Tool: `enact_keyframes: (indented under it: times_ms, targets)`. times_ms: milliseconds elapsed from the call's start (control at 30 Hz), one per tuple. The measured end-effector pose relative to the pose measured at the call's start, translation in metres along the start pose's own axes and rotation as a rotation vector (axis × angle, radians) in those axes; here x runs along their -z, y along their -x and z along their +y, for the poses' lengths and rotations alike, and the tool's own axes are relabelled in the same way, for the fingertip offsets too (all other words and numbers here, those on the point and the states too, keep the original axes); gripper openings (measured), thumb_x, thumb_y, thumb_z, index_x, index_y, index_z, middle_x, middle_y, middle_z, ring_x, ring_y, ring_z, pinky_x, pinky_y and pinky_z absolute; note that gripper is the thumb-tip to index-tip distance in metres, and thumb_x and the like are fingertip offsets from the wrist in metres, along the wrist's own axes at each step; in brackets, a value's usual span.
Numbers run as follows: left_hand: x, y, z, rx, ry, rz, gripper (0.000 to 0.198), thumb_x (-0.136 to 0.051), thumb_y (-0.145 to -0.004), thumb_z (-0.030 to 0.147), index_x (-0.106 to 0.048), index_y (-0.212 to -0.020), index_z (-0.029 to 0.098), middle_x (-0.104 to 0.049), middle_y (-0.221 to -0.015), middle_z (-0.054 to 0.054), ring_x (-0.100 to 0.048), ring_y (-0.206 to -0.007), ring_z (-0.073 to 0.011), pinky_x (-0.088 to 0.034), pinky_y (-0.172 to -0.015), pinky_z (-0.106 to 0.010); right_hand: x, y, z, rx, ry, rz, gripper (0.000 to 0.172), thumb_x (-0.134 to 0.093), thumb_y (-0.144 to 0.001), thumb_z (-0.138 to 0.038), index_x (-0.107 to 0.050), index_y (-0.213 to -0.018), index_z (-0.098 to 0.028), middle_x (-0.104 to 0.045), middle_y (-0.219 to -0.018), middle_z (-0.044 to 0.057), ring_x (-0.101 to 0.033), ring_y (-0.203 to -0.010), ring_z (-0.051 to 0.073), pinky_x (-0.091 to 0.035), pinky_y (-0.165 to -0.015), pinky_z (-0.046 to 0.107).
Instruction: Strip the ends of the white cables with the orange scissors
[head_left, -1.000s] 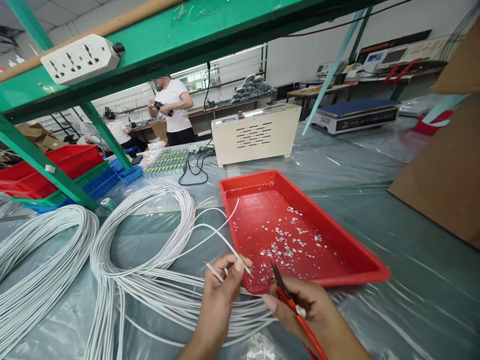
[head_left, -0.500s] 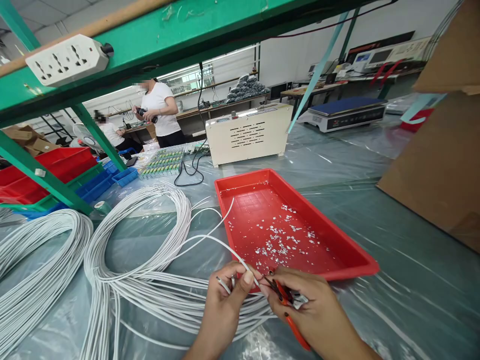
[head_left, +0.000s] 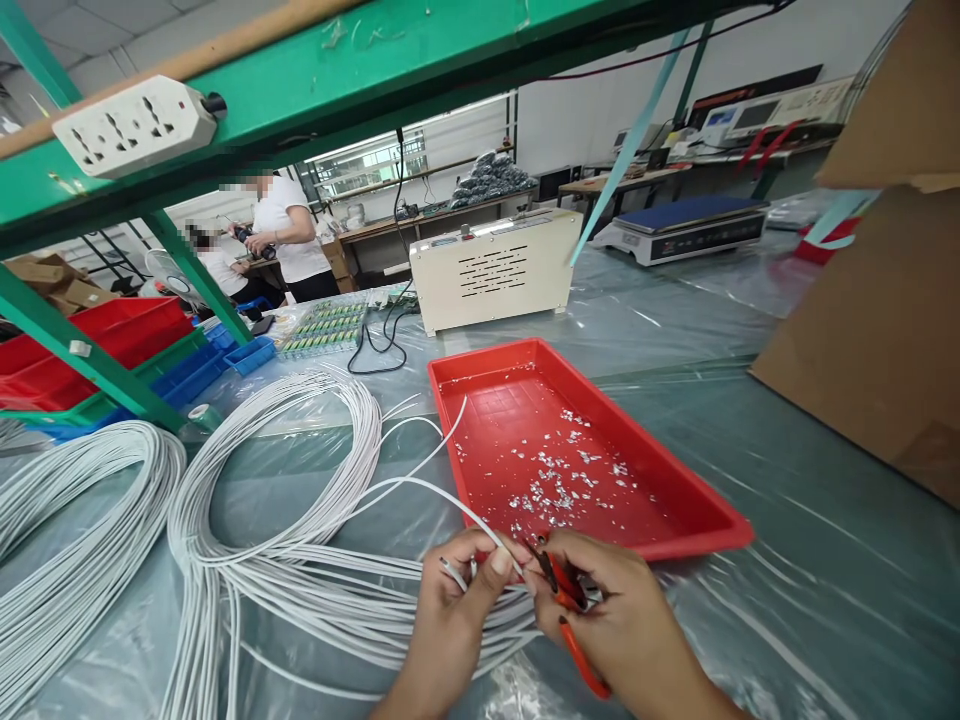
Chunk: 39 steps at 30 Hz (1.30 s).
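My left hand (head_left: 466, 590) is closed around a white cable (head_left: 463, 508), thumb pressed on it close to its end. Another short cable end (head_left: 452, 573) pokes out between the fingers of that hand. In my right hand (head_left: 611, 590) is a pair of orange-handled cutters (head_left: 576, 645); their dark jaws meet the held cable's end beside my left fingertips, and the tip itself is mostly hidden. Both hands are over the near edge of a red tray (head_left: 645, 420) with scattered silvery scraps inside. A large coil of white cable (head_left: 277, 480) lies to the left.
A second cable coil (head_left: 82, 530) lies at the far left. Behind the tray stand a cream metal box (head_left: 495, 270) and a blue-topped scale (head_left: 682, 230). A cardboard box (head_left: 877, 330) borders the right side. A green shelf beam (head_left: 360, 60) crosses overhead. Two people work in the background.
Both hands stay together at the cable end, with the cutters' handles turned slightly. In the background, the standing person has shifted left.
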<state>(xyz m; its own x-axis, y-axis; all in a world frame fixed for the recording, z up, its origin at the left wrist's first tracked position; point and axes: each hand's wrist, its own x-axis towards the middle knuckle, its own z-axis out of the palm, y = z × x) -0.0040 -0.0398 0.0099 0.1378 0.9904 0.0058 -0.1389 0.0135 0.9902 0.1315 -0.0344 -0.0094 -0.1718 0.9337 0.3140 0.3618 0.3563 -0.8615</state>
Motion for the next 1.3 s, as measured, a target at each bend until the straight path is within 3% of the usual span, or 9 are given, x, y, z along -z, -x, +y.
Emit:
enact_keyframes:
  times_ms: [367,500,633,867,1033,1133,1300]
  targets:
    - [0.003,0.001,0.003,-0.013,0.035,-0.109,0.019,-0.053,-0.080,0.024,-0.067,-0.074,0.013,-0.057,-0.067,-0.004,-0.047,-0.066,-0.0133,-0.035,-0.067,-0.024,0.000,-0.004,-0.001,-0.225,-0.324,-0.117,0.018,-0.046,-0.057,-0.008,-0.033,-0.052,-0.019,-0.030,-0.048,-0.007,-0.027,-0.046,0.007,-0.024,-0.041,0.018]
    - [0.006,-0.001,0.001,0.058,0.098,-0.084,0.020,-0.055,-0.079,0.028,-0.066,-0.073,0.013,-0.051,-0.061,-0.001,-0.037,-0.051,-0.0073,-0.027,-0.050,-0.020,0.000,-0.005,-0.002,-0.253,-0.359,-0.104,0.014,-0.047,-0.058,-0.008,-0.039,-0.053,-0.017,-0.033,-0.048,-0.007,-0.028,-0.046,0.007,-0.026,-0.041,0.017]
    - [0.009,-0.003,-0.004,0.129,0.170,-0.045,0.022,-0.055,-0.078,0.033,-0.063,-0.076,0.012,-0.044,-0.058,0.003,-0.017,-0.041,-0.0026,-0.011,-0.043,-0.021,0.005,-0.006,-0.003,-0.196,-0.255,-0.018,0.008,-0.049,-0.065,-0.012,-0.046,-0.059,-0.016,-0.042,-0.051,-0.004,-0.037,-0.048,0.009,-0.033,-0.045,0.019]
    - [0.008,-0.006,-0.004,0.157,0.220,-0.003,0.025,-0.059,-0.074,0.037,-0.061,-0.075,0.012,-0.045,-0.059,0.004,-0.016,-0.039,-0.0006,-0.008,-0.043,-0.023,0.022,-0.015,0.007,-0.080,0.066,0.165,0.004,-0.050,-0.070,-0.015,-0.051,-0.067,-0.018,-0.049,-0.061,-0.001,-0.047,-0.059,0.014,-0.038,-0.054,0.022]
    - [0.007,-0.007,-0.005,0.187,0.234,0.047,0.028,-0.063,-0.069,0.040,-0.060,-0.074,0.012,-0.031,-0.043,0.009,-0.012,-0.037,-0.0018,-0.007,-0.042,-0.023,0.019,-0.014,0.003,-0.068,0.026,0.070,0.016,-0.048,-0.077,-0.023,-0.055,-0.065,-0.016,-0.055,-0.059,0.001,-0.053,-0.057,0.014,-0.041,-0.051,0.022]
    - [0.007,-0.007,-0.007,0.190,0.243,0.051,0.029,-0.064,-0.068,0.041,-0.060,-0.072,0.012,-0.023,-0.039,0.011,-0.011,-0.037,-0.0025,-0.007,-0.042,-0.023,0.015,-0.011,-0.001,-0.006,-0.001,0.061,0.012,-0.048,-0.075,-0.018,-0.060,-0.074,-0.015,-0.060,-0.064,0.001,-0.055,-0.058,0.014,-0.044,-0.055,0.022]
    - [0.006,-0.009,-0.008,0.220,0.235,0.077,0.032,-0.066,-0.064,0.042,-0.058,-0.069,0.012,-0.023,-0.038,0.011,-0.011,-0.038,-0.0029,-0.007,-0.042,-0.022,0.013,-0.007,0.000,0.058,-0.024,0.056,0.016,-0.050,-0.074,-0.014,-0.063,-0.084,-0.017,-0.064,-0.071,0.002,-0.060,-0.063,0.014,-0.046,-0.060,0.021]
